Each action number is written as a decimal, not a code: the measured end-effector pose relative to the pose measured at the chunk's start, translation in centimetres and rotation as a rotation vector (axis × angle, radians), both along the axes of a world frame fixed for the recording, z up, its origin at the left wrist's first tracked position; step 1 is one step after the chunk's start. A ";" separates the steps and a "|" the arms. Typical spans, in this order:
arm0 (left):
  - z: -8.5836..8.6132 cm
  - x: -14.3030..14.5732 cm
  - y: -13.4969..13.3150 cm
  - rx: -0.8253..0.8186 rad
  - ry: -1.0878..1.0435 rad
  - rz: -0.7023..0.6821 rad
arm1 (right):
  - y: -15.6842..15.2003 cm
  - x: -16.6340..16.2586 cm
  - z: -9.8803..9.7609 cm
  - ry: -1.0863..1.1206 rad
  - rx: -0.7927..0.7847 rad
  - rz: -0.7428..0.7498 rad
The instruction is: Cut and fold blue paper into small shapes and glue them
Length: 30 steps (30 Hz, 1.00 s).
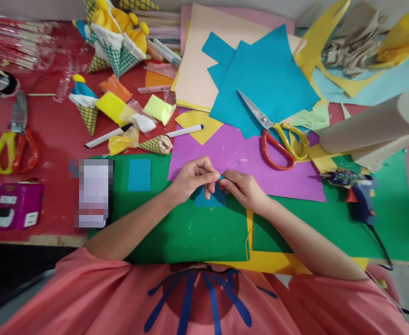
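My left hand [193,179] and my right hand [243,187] meet at the middle of the table, fingers pinched together on a small blue paper piece [209,199]. The piece lies on a green sheet [190,232], just below a purple sheet [239,153]. Both hands grip its upper edge, fingertips touching. A second small blue rectangle [139,175] lies flat on the green sheet to the left.
Red-and-yellow scissors [277,139] rest on large blue sheets [263,79]. A glue gun [356,193] lies at the right, a cardboard roll [375,125] above it. Paper cones [115,42], markers [108,136], another pair of scissors [14,144] and a purple box [18,204] crowd the left.
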<state>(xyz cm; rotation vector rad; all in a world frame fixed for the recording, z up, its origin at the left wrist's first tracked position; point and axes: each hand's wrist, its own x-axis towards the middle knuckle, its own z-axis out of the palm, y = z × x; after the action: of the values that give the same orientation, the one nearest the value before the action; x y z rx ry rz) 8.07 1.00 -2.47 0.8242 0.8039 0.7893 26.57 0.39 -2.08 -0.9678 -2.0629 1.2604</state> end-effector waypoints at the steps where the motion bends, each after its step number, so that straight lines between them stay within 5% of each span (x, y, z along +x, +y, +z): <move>1: 0.0 0.0 0.0 -0.014 -0.001 0.002 | 0.0 0.0 0.0 -0.024 0.046 -0.001; 8: 0.5 0.0 0.0 -0.045 0.009 -0.026 | -0.3 0.1 -0.9 -0.153 0.388 0.006; 11: 0.4 0.0 0.1 -0.033 0.009 -0.038 | -0.3 0.1 -1.1 -0.170 0.414 -0.003; 20: 0.1 0.0 -0.5 0.281 0.251 0.052 | 0.0 0.3 -0.2 0.099 -0.122 -0.160; 30: -0.3 -0.4 -0.5 0.582 0.440 0.099 | 0.4 0.2 -0.3 0.343 -0.418 -0.305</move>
<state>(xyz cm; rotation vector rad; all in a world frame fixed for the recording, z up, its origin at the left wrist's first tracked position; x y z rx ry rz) 7.70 0.54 -2.76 1.5229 1.0238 0.9624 26.77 0.75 -2.41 -1.1035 -1.3609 1.5900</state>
